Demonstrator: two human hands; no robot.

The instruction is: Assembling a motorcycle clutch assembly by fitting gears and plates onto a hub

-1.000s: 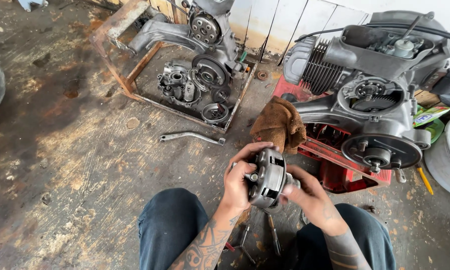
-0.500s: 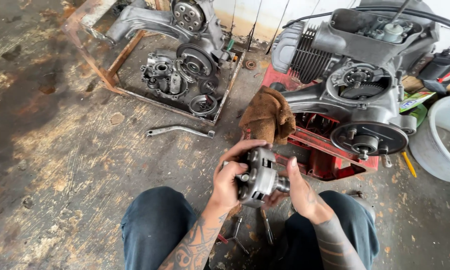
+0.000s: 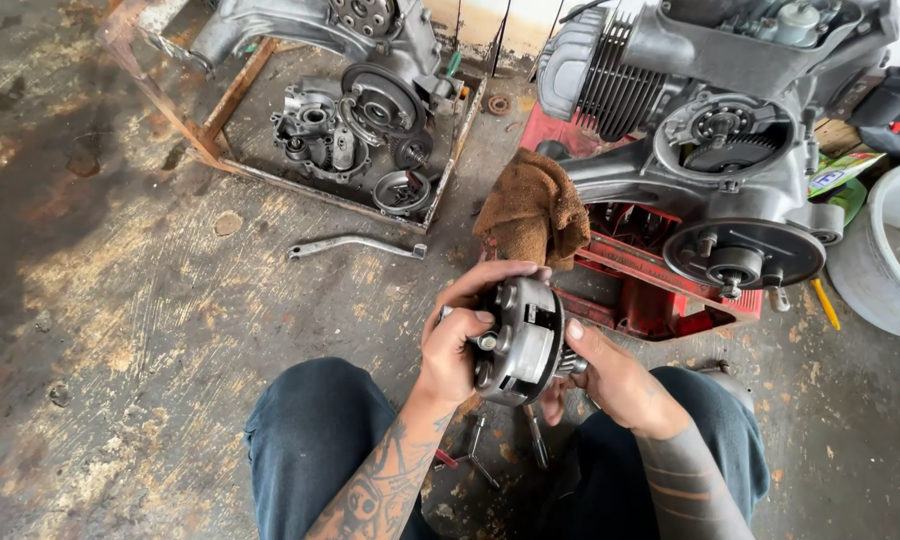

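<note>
A round grey metal clutch-like assembly [image 3: 523,338] is held upright between my knees. My left hand [image 3: 457,340] wraps its left rim, fingers curled over the top edge. My right hand [image 3: 610,378] cups its right side, where a short toothed shaft sticks out. Just beyond it lies a brown rag [image 3: 535,210], draped against a large grey engine [image 3: 715,150] that rests on a red stand [image 3: 660,290].
A bent steel wrench [image 3: 355,243] lies on the stained concrete floor. A rusty frame [image 3: 235,100] at the back holds engine cases and gear parts [image 3: 355,130]. A white bucket [image 3: 885,260] stands at the right edge. Small tools [image 3: 475,455] lie between my legs.
The view has shifted, so everything sits lower left in frame. Both hands stay on the assembly, which has turned slightly so its flat face shows more.
</note>
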